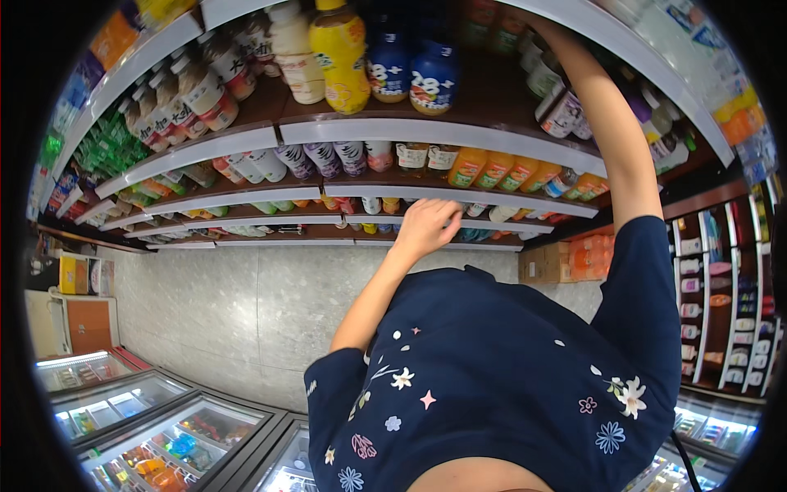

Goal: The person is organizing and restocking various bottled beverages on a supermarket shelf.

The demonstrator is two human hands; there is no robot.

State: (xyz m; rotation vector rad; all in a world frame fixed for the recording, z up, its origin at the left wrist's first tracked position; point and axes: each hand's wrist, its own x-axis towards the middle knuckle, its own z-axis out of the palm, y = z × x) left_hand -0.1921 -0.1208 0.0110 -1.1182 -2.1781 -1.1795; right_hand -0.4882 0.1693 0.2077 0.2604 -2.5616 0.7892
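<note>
My left hand (428, 226) hovers in front of the lower shelves, fingers loosely bent and thumb apart, with nothing seen in it. My right arm (615, 129) stretches up into the upper shelf bay; the hand itself is hidden in the dark behind the shelf edge above. Near that forearm stand bottles with white and purple labels (558, 111). Left of the arm, two dark blue bottles (434, 79) stand beside a yellow bottle (340, 58) and a cream-coloured bottle (297, 55). Orange drink bottles (497, 169) line the shelf below.
White price rails (442, 134) edge the shelves. Cardboard boxes (544, 263) and a shrink-wrapped orange pack (590, 257) sit on the floor at the right. Glass-topped freezers (178, 430) stand behind me at left. Another shelf unit (719, 295) holds bottles at right.
</note>
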